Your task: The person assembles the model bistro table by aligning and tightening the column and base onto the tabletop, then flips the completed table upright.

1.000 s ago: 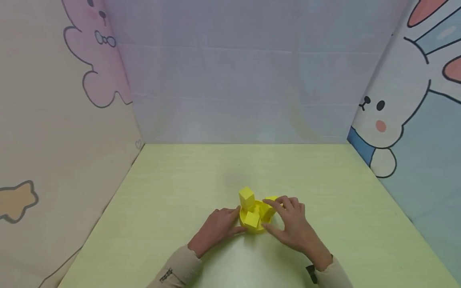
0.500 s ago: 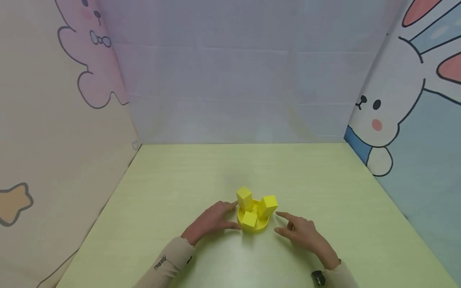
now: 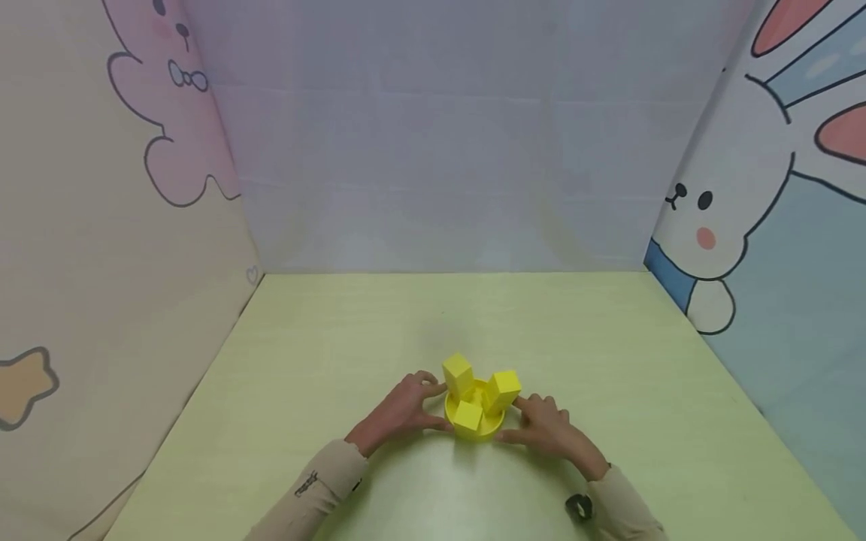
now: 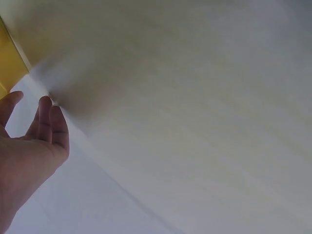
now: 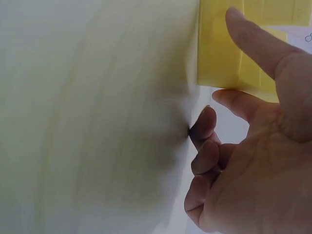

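A round yellow base (image 3: pixel 490 428) with a raised rim sits on the table. Three yellow blocks stand in it: a tall one (image 3: pixel 458 376) at the back left, another tilted outward (image 3: pixel 503 388) on the right, and a lower one (image 3: pixel 468 415) in front. My left hand (image 3: pixel 401 412) holds the base's left side between thumb and forefinger. From the right, my right hand (image 3: pixel 546 430) grips the base, thumb at the front and forefinger farther back. In the right wrist view, the thumb lies across the yellow side (image 5: pixel 217 44), with the other fingers curled below.
The pale green table (image 3: pixel 338 323) extends around the base. A lilac wall (image 3: pixel 419 150) closes off the back. Side panels with cartoon drawings, including a rabbit (image 3: pixel 737 180), flank the table.
My right hand lets go of the right block and draws back, then comes in against the base's right side. The left hand stays at the left side.
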`<state>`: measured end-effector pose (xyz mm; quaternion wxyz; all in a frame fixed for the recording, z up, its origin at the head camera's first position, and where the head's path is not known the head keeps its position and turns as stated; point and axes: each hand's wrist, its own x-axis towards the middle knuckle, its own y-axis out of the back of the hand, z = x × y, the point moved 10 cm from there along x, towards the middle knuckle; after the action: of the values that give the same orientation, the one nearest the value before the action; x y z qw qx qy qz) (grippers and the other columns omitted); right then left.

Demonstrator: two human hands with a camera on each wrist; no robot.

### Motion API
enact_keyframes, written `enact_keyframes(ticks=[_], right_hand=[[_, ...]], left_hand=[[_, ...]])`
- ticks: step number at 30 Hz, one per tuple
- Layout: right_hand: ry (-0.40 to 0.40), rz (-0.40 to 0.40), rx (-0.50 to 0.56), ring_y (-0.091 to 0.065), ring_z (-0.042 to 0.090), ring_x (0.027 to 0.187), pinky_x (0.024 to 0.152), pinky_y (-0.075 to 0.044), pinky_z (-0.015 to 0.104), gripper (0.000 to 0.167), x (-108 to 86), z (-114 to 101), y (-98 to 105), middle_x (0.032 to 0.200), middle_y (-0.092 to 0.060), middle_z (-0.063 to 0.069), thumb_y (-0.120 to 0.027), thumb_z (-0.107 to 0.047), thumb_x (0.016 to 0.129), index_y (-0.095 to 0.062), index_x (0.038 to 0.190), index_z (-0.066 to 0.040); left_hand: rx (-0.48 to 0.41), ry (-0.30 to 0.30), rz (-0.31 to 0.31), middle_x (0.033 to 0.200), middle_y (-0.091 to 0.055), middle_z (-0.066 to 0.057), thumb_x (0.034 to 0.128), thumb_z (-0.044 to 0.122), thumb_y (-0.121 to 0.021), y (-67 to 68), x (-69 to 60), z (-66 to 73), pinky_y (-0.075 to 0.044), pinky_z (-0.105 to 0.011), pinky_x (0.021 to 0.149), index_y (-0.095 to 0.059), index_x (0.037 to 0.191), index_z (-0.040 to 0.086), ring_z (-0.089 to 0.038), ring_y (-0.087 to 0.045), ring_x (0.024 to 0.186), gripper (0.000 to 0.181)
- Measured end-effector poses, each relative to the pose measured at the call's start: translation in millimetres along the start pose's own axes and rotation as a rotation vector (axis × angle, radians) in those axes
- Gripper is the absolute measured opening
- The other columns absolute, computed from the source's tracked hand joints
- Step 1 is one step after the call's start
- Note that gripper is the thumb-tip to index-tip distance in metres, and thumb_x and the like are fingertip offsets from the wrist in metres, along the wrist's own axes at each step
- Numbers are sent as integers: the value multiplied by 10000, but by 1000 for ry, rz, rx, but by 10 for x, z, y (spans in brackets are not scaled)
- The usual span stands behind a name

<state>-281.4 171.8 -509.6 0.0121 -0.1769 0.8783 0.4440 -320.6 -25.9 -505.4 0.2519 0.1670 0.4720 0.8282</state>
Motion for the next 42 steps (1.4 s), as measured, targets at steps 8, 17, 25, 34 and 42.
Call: enact_keyframes(ticks=[8,17,25,34,42], right_hand=[[-23,20,14,-410,296,897,745,-326,448,653,53,36,-13,929,-519,63,-859,-441,823,-661,1331,-82],[-15,57,22,-427,294,912,770,-355,467,696,83,8,-5,969,-584,64,-915,-433,751,-683,1284,-51],[-1,91,40,-387,279,870,744,-304,428,589,95,-11,23,877,-523,41,-943,-375,723,-711,1155,-50],[67,113,114,-381,250,887,756,-296,382,664,72,-17,51,974,-587,35,-963,-331,704,-672,1228,-44],[287,85,235,-464,240,994,855,-306,436,568,-7,-156,118,1191,-665,129,-904,-310,798,-702,1265,-55]], left_hand=[[-35,48,-7,1092,-537,-75,772,432,-915,-18,14,-48,-430,-315,761,-653,1395,78,-214,-482,916,762],[-53,26,-9,955,-506,-5,772,437,-914,-27,5,-26,-397,-270,681,-637,1399,40,-163,-444,826,792],[-52,9,8,975,-535,-4,774,441,-910,-17,-10,-3,-409,-270,689,-653,1380,34,-159,-460,833,774],[-129,18,14,956,-547,7,776,427,-912,4,-30,19,-409,-254,663,-653,1386,39,-139,-466,798,768],[-317,47,-5,914,-572,27,815,387,-895,28,-93,53,-417,-244,628,-628,1415,39,-123,-483,764,743]])
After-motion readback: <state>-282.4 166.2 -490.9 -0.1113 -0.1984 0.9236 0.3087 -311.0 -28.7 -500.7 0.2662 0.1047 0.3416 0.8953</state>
